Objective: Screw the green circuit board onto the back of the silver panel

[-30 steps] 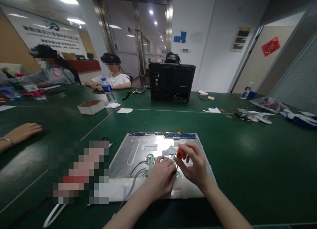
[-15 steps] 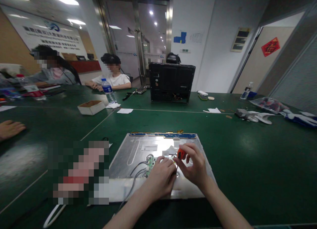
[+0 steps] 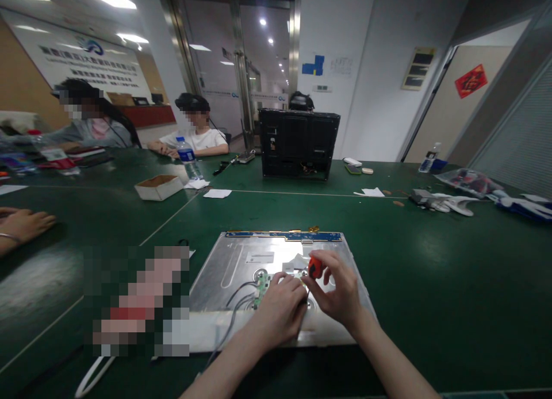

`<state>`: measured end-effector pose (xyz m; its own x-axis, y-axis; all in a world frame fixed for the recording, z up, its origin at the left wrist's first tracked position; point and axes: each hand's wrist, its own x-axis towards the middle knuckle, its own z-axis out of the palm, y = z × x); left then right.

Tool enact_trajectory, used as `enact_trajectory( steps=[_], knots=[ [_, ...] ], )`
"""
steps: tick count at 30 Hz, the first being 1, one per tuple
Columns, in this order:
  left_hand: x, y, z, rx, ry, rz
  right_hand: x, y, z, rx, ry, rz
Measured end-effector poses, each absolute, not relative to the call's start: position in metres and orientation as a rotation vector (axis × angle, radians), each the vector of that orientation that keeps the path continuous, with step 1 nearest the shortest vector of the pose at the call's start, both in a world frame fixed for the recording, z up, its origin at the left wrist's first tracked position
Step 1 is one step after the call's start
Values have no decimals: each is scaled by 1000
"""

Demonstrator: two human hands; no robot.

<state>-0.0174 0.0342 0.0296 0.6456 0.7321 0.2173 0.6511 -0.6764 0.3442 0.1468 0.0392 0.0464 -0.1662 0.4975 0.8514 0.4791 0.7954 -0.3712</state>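
In front of me lies a flat silver display panel (image 3: 239, 258) with a blue circuit strip along its far edge. A small green circuit board (image 3: 261, 285) with dark cables sits on the panel, partly covered by my left hand (image 3: 282, 301). The fingers of that hand are bent and pressed together over the board; what is under them is hidden. My right hand (image 3: 338, 287) grips the orange-red handle of a screwdriver (image 3: 315, 267). Its shaft points down beside my left fingertips, and the tip is hidden.
On the left of the panel lies a blurred-out pinkish item (image 3: 142, 295). A co-worker's hand (image 3: 28, 226) rests at the left edge. Further back stand an open box (image 3: 159, 187), a water bottle (image 3: 187, 157) and a black monitor housing (image 3: 299, 143). Gloves (image 3: 448, 203) lie at the right.
The co-worker's hand at the left edge has slid a little to the right, showing a wristband. My right hand and the screwdriver handle have turned slightly; my left hand stays put.
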Motion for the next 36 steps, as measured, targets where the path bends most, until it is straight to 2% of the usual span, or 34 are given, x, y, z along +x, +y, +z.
enact_trajectory(
  steps=[36],
  knots=[
    [-18, 36, 27, 2639, 1115, 505, 146, 40, 42, -774, -1786, 25]
  ],
)
